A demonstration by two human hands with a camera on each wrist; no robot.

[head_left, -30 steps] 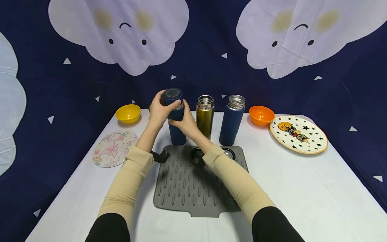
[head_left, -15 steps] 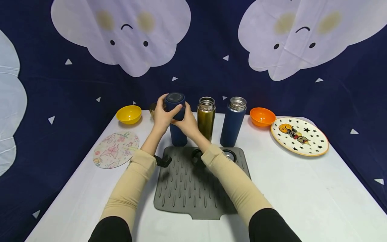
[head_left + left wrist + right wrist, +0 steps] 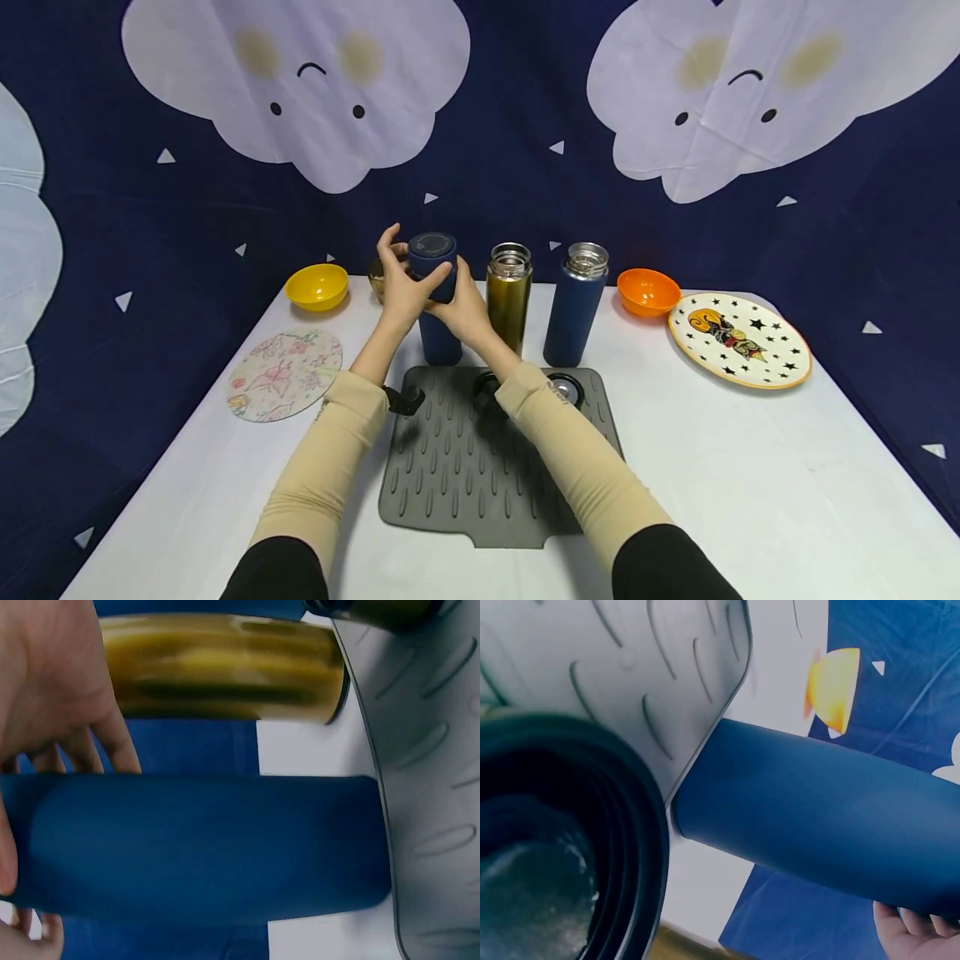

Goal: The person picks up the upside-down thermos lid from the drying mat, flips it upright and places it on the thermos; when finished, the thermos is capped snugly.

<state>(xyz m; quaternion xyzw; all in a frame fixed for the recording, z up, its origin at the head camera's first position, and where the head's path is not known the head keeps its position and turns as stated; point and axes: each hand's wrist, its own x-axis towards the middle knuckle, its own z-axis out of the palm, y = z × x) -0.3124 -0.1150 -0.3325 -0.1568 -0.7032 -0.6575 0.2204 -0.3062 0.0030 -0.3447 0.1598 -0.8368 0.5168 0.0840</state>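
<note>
Navy blue and matt, the leftmost flask [image 3: 438,317] stands upright just beyond the far edge of the grey ribbed mat [image 3: 480,467], held between both hands. The left hand [image 3: 401,287] wraps the cap [image 3: 432,260] from its own side; compared with half a second ago its forefinger has lifted clear and points upward while the thumb and lower fingers stay curled on the cap, which suggests a fresh purchase being taken partway through a twist. The right hand [image 3: 461,308] still clasps the body just under the cap, steadying it. The flask itself has not shifted on the table. Just right of the right hand stand a gold flask [image 3: 508,296] and a second blue flask [image 3: 573,304], both uncapped, and loose lids [image 3: 564,387] lie on the mat beneath the right forearm. A yellow bowl [image 3: 317,286] sits well to the left of the left hand.
</note>
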